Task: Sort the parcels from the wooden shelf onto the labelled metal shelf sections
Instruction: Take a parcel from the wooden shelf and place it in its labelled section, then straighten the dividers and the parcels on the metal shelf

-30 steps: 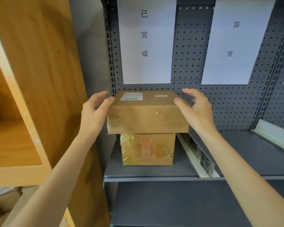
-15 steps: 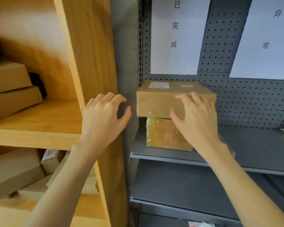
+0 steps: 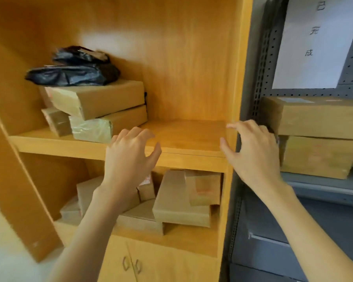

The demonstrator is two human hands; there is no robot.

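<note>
Both hands (image 3: 130,157) (image 3: 255,153) now off the stacked parcels (image 3: 318,119), grip spread, empty, before wooden shelf (image 3: 183,137).

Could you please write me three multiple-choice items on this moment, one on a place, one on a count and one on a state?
1. Where do the black bags lie?
A. On stacked boxes, upper wooden shelf
B. On the metal shelf
C. On the floor

2. How many boxes are stacked on the metal shelf?
A. One
B. Two
C. Four

3. What does the left hand hold?
A. A box
B. A bag
C. Nothing

Answers: 1 A, they top the box pile; 2 B, upper box rests on lower box; 3 C, its fingers are spread and empty.
</note>
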